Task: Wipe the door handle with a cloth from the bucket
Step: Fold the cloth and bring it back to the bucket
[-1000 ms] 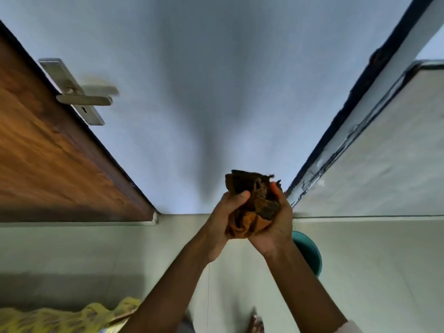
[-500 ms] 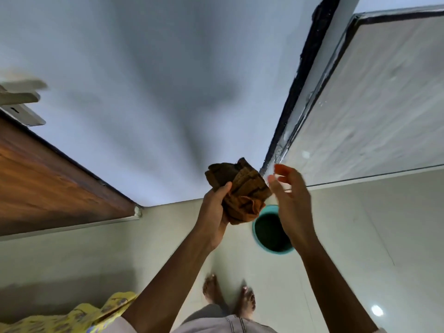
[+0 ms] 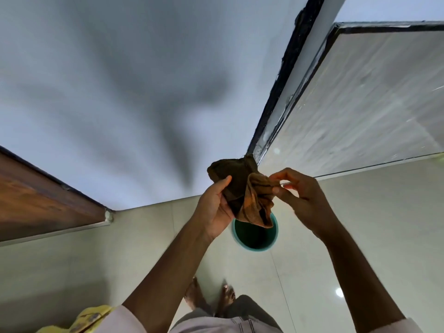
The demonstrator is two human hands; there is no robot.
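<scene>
At the left edge of the frame, the brown wooden door runs in from the side, its lower corner meeting the pale tiled floor; the handle is out of view. Near the centre, your left hand is closed around a crumpled brown and orange cloth, thumb pressed on its front. Directly beneath the cloth in the picture, the teal bucket stands on the floor, its rim partly hidden by the hanging fabric. Just right of the cloth, your right hand pinches an edge of it between thumb and fingertips, the other fingers curled. At the bottom centre, your bare feet stand on the tiles.
</scene>
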